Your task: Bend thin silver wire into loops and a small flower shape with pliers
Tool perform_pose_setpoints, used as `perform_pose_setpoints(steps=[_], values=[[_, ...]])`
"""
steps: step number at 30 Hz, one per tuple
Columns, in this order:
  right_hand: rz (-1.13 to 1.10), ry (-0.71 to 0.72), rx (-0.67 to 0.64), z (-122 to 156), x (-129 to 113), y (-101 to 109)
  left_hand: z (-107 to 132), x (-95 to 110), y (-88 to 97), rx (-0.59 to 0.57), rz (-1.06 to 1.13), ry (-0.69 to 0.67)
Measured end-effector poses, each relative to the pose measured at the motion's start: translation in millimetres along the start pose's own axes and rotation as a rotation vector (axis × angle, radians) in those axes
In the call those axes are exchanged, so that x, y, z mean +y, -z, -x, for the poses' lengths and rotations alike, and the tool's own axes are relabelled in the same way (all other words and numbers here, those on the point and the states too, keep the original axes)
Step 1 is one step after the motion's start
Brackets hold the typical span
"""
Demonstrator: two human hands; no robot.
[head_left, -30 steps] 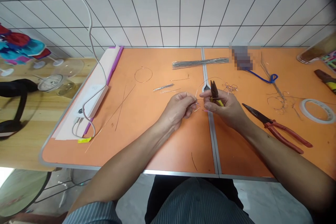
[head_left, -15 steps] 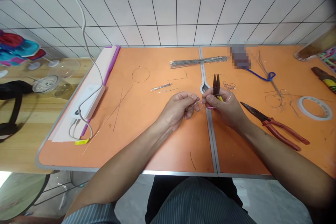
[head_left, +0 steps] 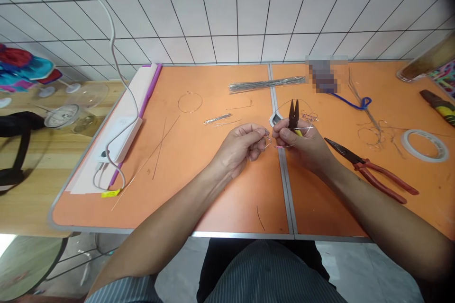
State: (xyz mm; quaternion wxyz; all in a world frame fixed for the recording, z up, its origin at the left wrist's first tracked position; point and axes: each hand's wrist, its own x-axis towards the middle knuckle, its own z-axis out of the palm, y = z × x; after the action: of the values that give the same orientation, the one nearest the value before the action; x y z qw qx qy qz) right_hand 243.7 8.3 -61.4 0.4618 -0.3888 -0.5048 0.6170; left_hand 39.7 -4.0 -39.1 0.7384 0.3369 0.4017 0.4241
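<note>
My left hand (head_left: 238,147) pinches a thin bent wire (head_left: 270,141) between thumb and fingers, close to my right hand (head_left: 300,144). My right hand grips small yellow-handled pliers (head_left: 293,115), their black jaws pointing up and apart, and the handles mostly hidden in my fingers. The wire runs on into my right fingers, with a curved length arching behind the pliers. A small pink mark (head_left: 279,146) shows on the wire near my right fingers. I cannot tell whether the jaws bite the wire.
The orange table (head_left: 231,208) holds a bundle of steel rods (head_left: 266,84), a wire ring (head_left: 189,102), red-handled pliers (head_left: 373,173), a tape roll (head_left: 424,145), wire scraps (head_left: 369,135) and a white power strip (head_left: 119,139) with its cable. Tiled wall stands behind.
The small pliers have turned from leaning to nearly upright, with their jaws showing open. My hands have drawn slightly closer together, and the view has shifted a little.
</note>
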Motion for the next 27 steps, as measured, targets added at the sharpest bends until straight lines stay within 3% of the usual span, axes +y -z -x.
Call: perform_pose_setpoints(steps=[12,22,27], values=[[-0.024,-0.077,-0.001,-0.6,-8.8,0.6,1.5,-0.4,-0.5,0.006,-0.082,-0.089],[-0.196,-0.155,0.051,-5.4,-4.2,8.0,-7.4,6.6,11.8,0.143,0.065,-0.125],[-0.174,-0.190,0.036,-2.4,-9.2,4.6,-10.9,2.4,15.0,0.095,0.057,-0.137]])
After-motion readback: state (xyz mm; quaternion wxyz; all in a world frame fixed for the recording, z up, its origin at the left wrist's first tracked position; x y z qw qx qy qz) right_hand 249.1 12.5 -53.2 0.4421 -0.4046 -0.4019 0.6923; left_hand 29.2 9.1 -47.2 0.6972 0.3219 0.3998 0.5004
